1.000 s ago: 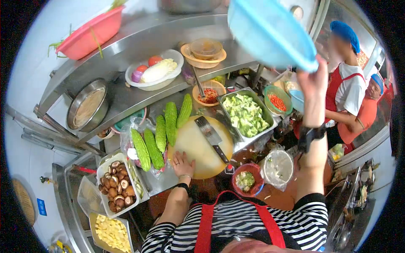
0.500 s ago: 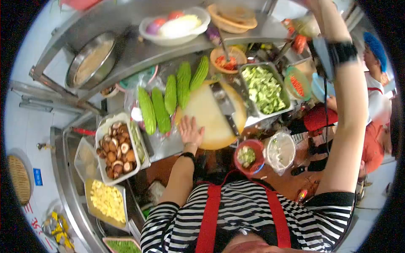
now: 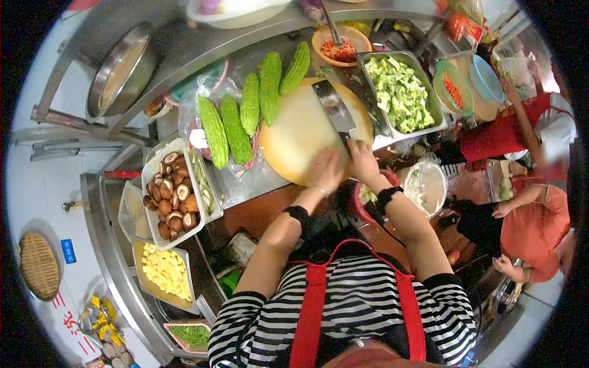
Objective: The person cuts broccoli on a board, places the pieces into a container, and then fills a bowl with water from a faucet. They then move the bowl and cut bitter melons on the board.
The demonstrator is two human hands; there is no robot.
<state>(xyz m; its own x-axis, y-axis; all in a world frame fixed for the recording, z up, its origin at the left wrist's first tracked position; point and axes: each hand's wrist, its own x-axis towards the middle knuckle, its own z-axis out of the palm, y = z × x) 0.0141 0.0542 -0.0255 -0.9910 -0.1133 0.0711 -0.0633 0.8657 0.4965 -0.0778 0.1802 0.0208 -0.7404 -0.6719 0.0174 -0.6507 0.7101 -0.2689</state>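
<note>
A round cutting board (image 3: 288, 132) lies on the steel counter, with a cleaver (image 3: 334, 105) flat on its right side, handle towards me. My right hand (image 3: 364, 164) is at that handle, its fingers closed around it. Low on the board is my left hand (image 3: 326, 169), near the cleaver handle; its fingers are smeared by motion. Several whole bitter melons (image 3: 250, 104) lie side by side at the board's left and far edge, partly on a clear plastic bag (image 3: 195, 107).
To the right stand a steel tray of chopped green vegetable (image 3: 402, 95) and bowls of chopped red chili (image 3: 453, 92). Shiitake mushrooms (image 3: 175, 196) and yellow cubes (image 3: 164, 270) fill containers at left. Bins (image 3: 424, 187) stand below the counter. Two other people (image 3: 534, 227) are at right.
My right arm has come down from the upper right to the cleaver handle. My left hand has slid right across the board. The view has shifted, with the shelf bowls now higher.
</note>
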